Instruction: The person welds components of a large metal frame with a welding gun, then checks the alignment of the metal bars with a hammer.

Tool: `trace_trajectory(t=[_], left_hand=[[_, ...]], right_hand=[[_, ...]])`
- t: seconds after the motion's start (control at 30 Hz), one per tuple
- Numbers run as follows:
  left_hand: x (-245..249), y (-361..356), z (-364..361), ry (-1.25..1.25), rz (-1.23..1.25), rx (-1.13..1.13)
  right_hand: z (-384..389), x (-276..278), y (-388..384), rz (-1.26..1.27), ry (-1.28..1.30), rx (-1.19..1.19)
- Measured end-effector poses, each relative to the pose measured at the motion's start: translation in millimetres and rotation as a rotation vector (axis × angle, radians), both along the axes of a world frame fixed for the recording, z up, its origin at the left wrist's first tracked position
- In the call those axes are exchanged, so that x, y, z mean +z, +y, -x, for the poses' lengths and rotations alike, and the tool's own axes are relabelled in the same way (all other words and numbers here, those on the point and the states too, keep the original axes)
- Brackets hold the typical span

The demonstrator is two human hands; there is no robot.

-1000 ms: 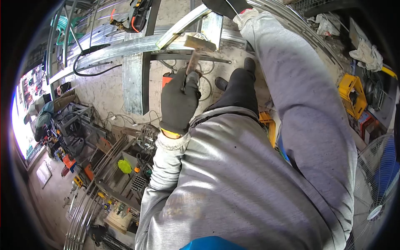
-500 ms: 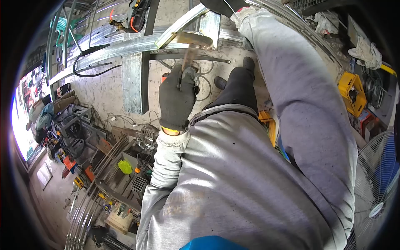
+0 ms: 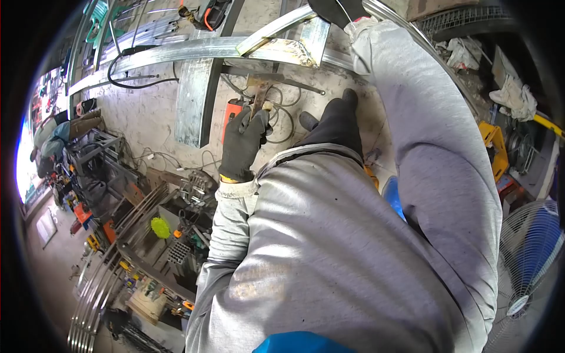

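Observation:
My left hand [image 3: 242, 141], in a dark glove, is closed round the handle of a rusty brown hammer [image 3: 261, 94]. The hammer's head is blurred and lies just below the welded joint of a galvanized steel frame [image 3: 194, 50]. Brown scorch marks surround the weld [image 3: 303, 52], where a slanted tube [image 3: 276, 30] and a short upright piece meet the long tube. My right hand [image 3: 338, 10], also in a dark glove, is at the top edge beyond that joint. Its fingers are partly cut off, and I cannot make out what they hold.
Cables [image 3: 282, 123] and a red-orange object [image 3: 232, 117] lie on the floor near my feet. A wide steel tube [image 3: 194, 112] crosses under the frame. On the left stands a cluttered tool cart [image 3: 159, 259]; on the right are a yellow crate [image 3: 493, 147] and a fan [image 3: 529, 259].
My left hand has drawn the hammer down toward my body, away from the welded joint, which now shows uncovered. My right hand has shifted slightly right in view as the camera turned.

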State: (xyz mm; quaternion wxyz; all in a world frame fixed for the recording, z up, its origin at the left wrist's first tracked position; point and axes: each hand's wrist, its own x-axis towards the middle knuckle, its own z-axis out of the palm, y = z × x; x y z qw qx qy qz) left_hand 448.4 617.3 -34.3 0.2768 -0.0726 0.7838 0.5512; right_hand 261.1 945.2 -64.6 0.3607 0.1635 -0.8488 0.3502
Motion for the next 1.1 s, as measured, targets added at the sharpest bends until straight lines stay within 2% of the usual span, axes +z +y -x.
trace_trajectory(t=[0.07, 0.13, 0.17, 0.23, 0.3, 0.37, 0.4, 0.43, 0.47, 0.5, 0.57, 0.6, 0.63, 0.67, 0.73, 0.77, 0.83, 0.87, 0.9, 0.97, 1.0, 1.03, 1.1], left_hand=[[-1.9, 4.6, -6.3, -0.011, -0.011, 0.08], [7.2, 15.2, -8.2, 0.149, -0.037, 0.141], [8.6, 18.3, -6.9, 0.234, -0.048, 0.169], [-2.1, 12.8, -5.0, 0.233, -0.133, 0.258], [-7.6, 4.7, -3.5, 0.176, -0.32, 0.231], [-21.8, -3.1, -3.1, 0.101, -0.379, 0.16], [-31.8, 2.0, -7.3, 0.198, -0.408, 0.205], [-35.2, 6.9, -8.6, 0.294, -0.435, 0.252], [-37.1, 6.3, -6.1, 0.284, -0.393, 0.159], [-40.6, 9.8, -2.5, 0.289, -0.406, 0.169], [-50.0, 20.3, 7.3, 0.668, -0.144, -0.207], [-55.7, 27.0, 10.9, 0.318, -0.216, -0.098], [-73.2, 29.7, 17.7, 0.322, -0.224, -0.087], [-98.1, 33.1, 24.9, 0.559, -0.08, -0.153], [-139.7, 45.9, 37.6, 0.828, 0.082, -0.094], [-135.7, 50.0, 44.3, 0.829, 0.075, -0.088], [-128.6, 54.9, 55.5, 0.768, 0.389, -0.387], [-140.6, 62.9, 55.0, 1.211, 0.319, -0.344], [-152.3, 69.6, 49.7, 1.209, 0.32, -0.339], [-146.5, 88.0, 41.1, 1.073, 0.255, -0.265], [-137.4, 94.3, 37.2, 0.839, 0.024, -0.093], [-137.9, 91.3, 38.4, 0.838, 0.024, -0.094], [-138.7, 82.8, 41.4, 1.076, 0.185, -0.137]], right_hand=[[5.7, -8.4, 1.1, -0.055, -0.034, -0.011], [6.7, -9.9, -0.4, -0.102, 0.177, -0.092], [6.1, -11.8, 1.0, -0.117, 0.184, -0.08], [2.9, -7.2, 3.4, -0.017, 0.044, 0.005], [2.8, -3.7, 4.1, -0.039, -0.002, 0.014], [6.8, -4.8, 5.5, -0.145, -0.182, -0.048], [9.4, -12.6, 4.9, -0.09, -0.026, -0.029], [8.2, -10.8, 3.7, -0.104, -0.021, -0.023], [7.5, -8.6, 2.8, -0.105, -0.046, -0.054], [6.7, -6.9, 1.1, -0.105, -0.071, -0.083], [4.6, -5.5, -0.1, -0.107, 0.001, -0.052], [1.6, -0.3, -1.8, -0.114, -0.083, -0.067], [0.3, 3.0, -2.1, -0.121, -0.166, -0.084], [3.0, -2.0, 0.4, -0.159, -0.163, -0.106], [7.3, -3.6, 2.7, -0.179, -0.147, -0.089], [7.2, -2.0, 3.0, -0.189, -0.137, -0.078], [6.8, -2.2, 0.4, -0.165, -0.092, -0.063], [6.5, 0.3, -3.3, -0.13, -0.045, -0.049], [5.0, 4.3, -3.5, -0.132, -0.046, -0.044], [0.5, 18.3, -3.3, -0.147, -0.288, -0.018], [0.3, 19.8, -5.1, -0.146, -0.289, -0.018], [1.3, 18.2, -4.1, -0.158, -0.268, -0.016], [4.2, 15.1, -2.1, -0.17, -0.248, -0.015]])
